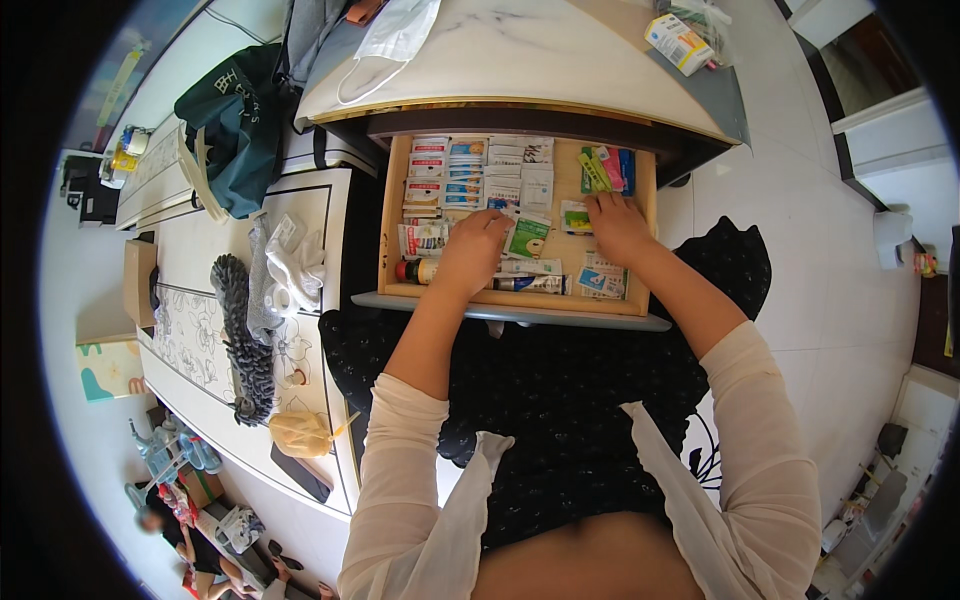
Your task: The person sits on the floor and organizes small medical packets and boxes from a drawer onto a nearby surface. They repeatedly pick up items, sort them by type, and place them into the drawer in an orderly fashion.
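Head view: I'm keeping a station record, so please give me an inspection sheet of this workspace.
Surface: marble-patterned tabletop above an open wooden drawer.
Job's things: packets in rows; larger green-and-white packet at the left hand; smaller green packet at the right hand.
Clutter: white mask and white-and-yellow box on the tabletop.
Hands: both over the drawer; grips unclear.
Cables: thin dark cord, upper left.
Surroundings: pale tiled floor at right; another person at lower left.

A rectangular green-and-white packet (527, 238) — turned slightly askew — lies near the middle of the open, pale wooden drawer (565, 165); a smaller-looking packet with green and white patches (576, 218) lies to its right.
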